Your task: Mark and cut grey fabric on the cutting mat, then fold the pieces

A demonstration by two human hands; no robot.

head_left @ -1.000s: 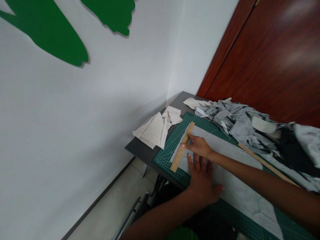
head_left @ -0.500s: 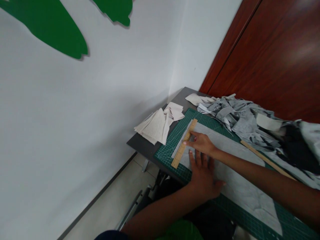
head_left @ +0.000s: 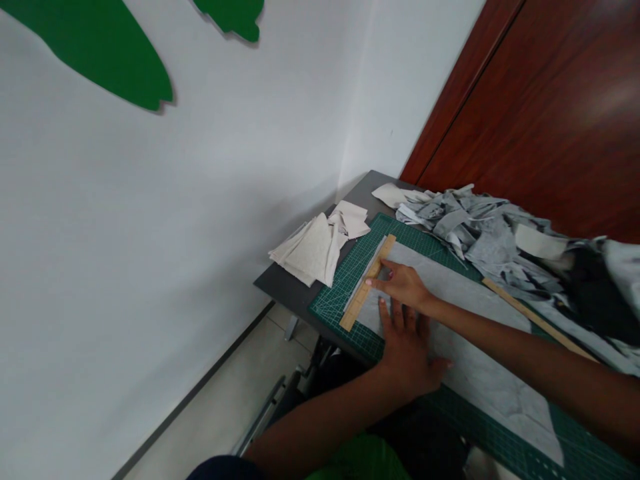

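Observation:
A grey fabric piece point(head_left: 460, 297) lies over the green cutting mat point(head_left: 325, 303). Across its left end rests a short wooden ruler point(head_left: 354, 311), with a thin strip of fabric showing beyond it. My right hand point(head_left: 403, 287), reaching in from the right, has its thumb and forefinger on the middle of this ruler, gripping it. Just below, my left hand point(head_left: 407, 353) is spread flat on the fabric, fingers apart, its fingertips close to the ruler but not on it.
Folded cream cloth pieces point(head_left: 315, 250) sit at the grey table's point(head_left: 280, 287) left corner. A heap of grey scraps point(head_left: 475, 227) lines the far side by the wooden door point(head_left: 565, 120). A longer wooden strip point(head_left: 535, 317) lies along the fabric's far edge. The white wall point(head_left: 200, 200) rises at left.
The ruler has shifted slightly left toward the fabric's end, with my right hand on it, so the strip beyond it looks narrower. My left hand has stayed nearly still.

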